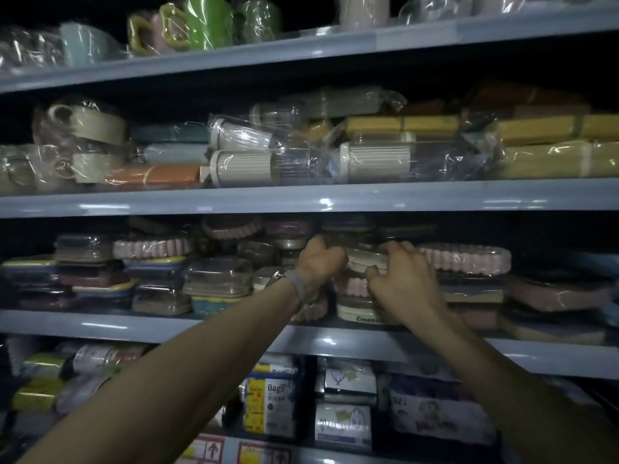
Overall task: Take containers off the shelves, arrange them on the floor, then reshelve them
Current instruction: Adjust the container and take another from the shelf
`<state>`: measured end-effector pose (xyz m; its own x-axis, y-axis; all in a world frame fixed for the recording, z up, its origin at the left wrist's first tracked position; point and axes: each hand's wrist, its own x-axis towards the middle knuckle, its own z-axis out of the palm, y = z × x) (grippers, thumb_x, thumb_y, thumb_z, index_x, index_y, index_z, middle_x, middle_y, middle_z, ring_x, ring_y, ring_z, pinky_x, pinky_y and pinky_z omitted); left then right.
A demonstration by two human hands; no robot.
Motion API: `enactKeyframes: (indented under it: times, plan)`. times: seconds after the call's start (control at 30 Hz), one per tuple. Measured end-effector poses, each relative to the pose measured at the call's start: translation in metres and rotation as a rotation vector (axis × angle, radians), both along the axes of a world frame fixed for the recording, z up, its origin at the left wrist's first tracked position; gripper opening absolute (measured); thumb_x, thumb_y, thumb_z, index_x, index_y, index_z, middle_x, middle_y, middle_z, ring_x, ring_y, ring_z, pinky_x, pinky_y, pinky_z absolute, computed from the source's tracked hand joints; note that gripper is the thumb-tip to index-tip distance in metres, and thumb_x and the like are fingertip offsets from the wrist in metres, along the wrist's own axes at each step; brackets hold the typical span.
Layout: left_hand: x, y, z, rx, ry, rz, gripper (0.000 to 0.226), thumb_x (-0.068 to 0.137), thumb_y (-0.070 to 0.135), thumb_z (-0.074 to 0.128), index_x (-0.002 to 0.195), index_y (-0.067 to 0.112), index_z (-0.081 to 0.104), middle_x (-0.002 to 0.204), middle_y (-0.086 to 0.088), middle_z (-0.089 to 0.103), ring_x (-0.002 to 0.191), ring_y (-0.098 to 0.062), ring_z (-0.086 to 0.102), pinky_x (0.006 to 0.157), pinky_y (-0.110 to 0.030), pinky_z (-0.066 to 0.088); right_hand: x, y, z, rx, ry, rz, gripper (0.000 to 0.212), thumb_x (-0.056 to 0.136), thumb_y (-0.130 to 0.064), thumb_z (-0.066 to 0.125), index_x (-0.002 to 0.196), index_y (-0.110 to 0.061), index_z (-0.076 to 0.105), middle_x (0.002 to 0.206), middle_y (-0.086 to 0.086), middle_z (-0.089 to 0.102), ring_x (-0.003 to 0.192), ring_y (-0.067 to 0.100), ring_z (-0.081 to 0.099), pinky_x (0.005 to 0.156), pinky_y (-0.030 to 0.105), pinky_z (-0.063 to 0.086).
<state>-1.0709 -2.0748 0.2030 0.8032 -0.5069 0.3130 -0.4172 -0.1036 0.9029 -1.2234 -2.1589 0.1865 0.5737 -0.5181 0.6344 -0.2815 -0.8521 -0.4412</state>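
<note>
As both reach into the grey metal shelf | left hand, right hand | fingers grip one cream plastic-wrapped container

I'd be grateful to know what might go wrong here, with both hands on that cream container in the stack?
1. The left hand and right hand grip a cream container that seems to sit on a pink ribbed container; moving it could topple the stack off the shelf.
2. Its glossy plastic wrap may slip in the grip.
3. The tightly packed neighbours could get dragged along.
</note>
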Motion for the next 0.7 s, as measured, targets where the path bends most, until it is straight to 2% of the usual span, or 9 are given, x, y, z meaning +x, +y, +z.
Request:
enactKeyframes:
  times: [0.13, 0.2, 0.27, 0.37, 0.4, 0.47, 0.53, 0.6, 0.7]
  plan:
    - [0.001, 0.005, 0.0, -0.098, 0.06, 0.043, 0.034, 0.051, 0.019, 0.055, 0.082, 0.01, 0.063, 0.077, -0.007, 0.061, 0.077, -0.027, 0.058, 0.066, -0.031, 0.046, 0.0, 0.004, -0.004, 0.074, -0.119, 0.027, 0.046, 0.094, -0.028, 0.063, 0.136, -0.011, 0.063, 0.135, 0.01, 0.061, 0.118, 0.03, 0.059, 0.092, 0.031, 0.042]
    - [-0.004, 0.009, 0.002, -0.141, 0.111, 0.053, 0.018, 0.051, 0.015, 0.052, 0.068, 0.013, 0.06, 0.067, -0.006, 0.057, 0.073, -0.027, 0.056, 0.067, -0.032, 0.044, 0.0, 0.006, -0.005, 0.104, -0.175, 0.047, 0.041, 0.095, -0.025, 0.063, 0.133, -0.01, 0.065, 0.133, 0.009, 0.063, 0.113, 0.027, 0.06, 0.087, 0.026, 0.037]
    - [-0.009, 0.016, 0.003, -0.19, 0.162, 0.068, 0.014, 0.052, 0.014, 0.05, 0.063, 0.012, 0.058, 0.062, -0.009, 0.059, 0.07, -0.029, 0.059, 0.065, -0.032, 0.046, -0.001, 0.007, -0.008, 0.124, -0.226, 0.065, 0.038, 0.095, -0.021, 0.062, 0.131, -0.009, 0.067, 0.132, 0.008, 0.064, 0.105, 0.02, 0.056, 0.086, 0.023, 0.035]
    - [0.003, 0.022, -0.001, -0.278, 0.195, 0.074, 0.028, 0.05, 0.023, 0.052, 0.07, 0.009, 0.065, 0.089, -0.027, 0.071, 0.086, -0.04, 0.071, 0.079, -0.041, 0.054, 0.0, 0.009, -0.013, 0.126, -0.307, 0.091, 0.036, 0.094, -0.017, 0.062, 0.129, -0.011, 0.069, 0.13, 0.006, 0.067, 0.1, 0.011, 0.051, 0.087, 0.02, 0.035]
    - [0.008, 0.023, -0.002, -0.297, 0.208, 0.082, 0.037, 0.051, 0.028, 0.054, 0.079, 0.008, 0.068, 0.095, -0.026, 0.072, 0.092, -0.042, 0.072, 0.085, -0.042, 0.055, 0.001, 0.01, -0.015, 0.131, -0.332, 0.097, 0.035, 0.094, -0.017, 0.063, 0.128, -0.012, 0.07, 0.128, 0.005, 0.068, 0.1, 0.011, 0.052, 0.088, 0.02, 0.036]
    - [0.005, 0.034, -0.001, -0.337, 0.212, 0.103, 0.049, 0.052, 0.042, 0.059, 0.091, 0.016, 0.071, 0.094, -0.014, 0.075, 0.096, -0.035, 0.072, 0.092, -0.051, 0.059, 0.005, 0.015, -0.019, 0.161, -0.379, 0.128, 0.033, 0.093, -0.016, 0.063, 0.125, -0.013, 0.073, 0.126, 0.003, 0.07, 0.102, 0.011, 0.057, 0.09, 0.02, 0.039]
    - [0.006, 0.047, -0.002, -0.386, 0.211, 0.116, 0.056, 0.049, 0.052, 0.062, 0.096, 0.021, 0.065, 0.098, -0.006, 0.074, 0.097, -0.031, 0.071, 0.091, -0.055, 0.059, 0.01, 0.024, -0.022, 0.199, -0.419, 0.18, 0.03, 0.093, -0.015, 0.064, 0.121, -0.014, 0.076, 0.123, 0.002, 0.072, 0.105, 0.013, 0.062, 0.092, 0.022, 0.042]
    - [0.012, 0.06, -0.005, -0.411, 0.205, 0.133, 0.057, 0.055, 0.056, 0.068, 0.1, 0.021, 0.062, 0.1, -0.01, 0.075, 0.097, -0.034, 0.073, 0.089, -0.057, 0.059, 0.017, 0.035, -0.025, 0.21, -0.477, 0.217, 0.027, 0.092, -0.018, 0.063, 0.115, -0.016, 0.078, 0.116, -0.001, 0.075, 0.105, 0.016, 0.067, 0.094, 0.022, 0.047]
    - [0.016, 0.088, -0.01, -0.412, 0.223, 0.12, 0.055, 0.069, 0.048, 0.073, 0.104, 0.005, 0.07, 0.101, -0.022, 0.076, 0.091, -0.041, 0.075, 0.082, -0.057, 0.062, 0.024, 0.056, -0.029, 0.232, -0.517, 0.287, 0.025, 0.092, -0.013, 0.064, 0.112, -0.016, 0.079, 0.109, -0.005, 0.076, 0.099, 0.013, 0.069, 0.089, 0.01, 0.048]
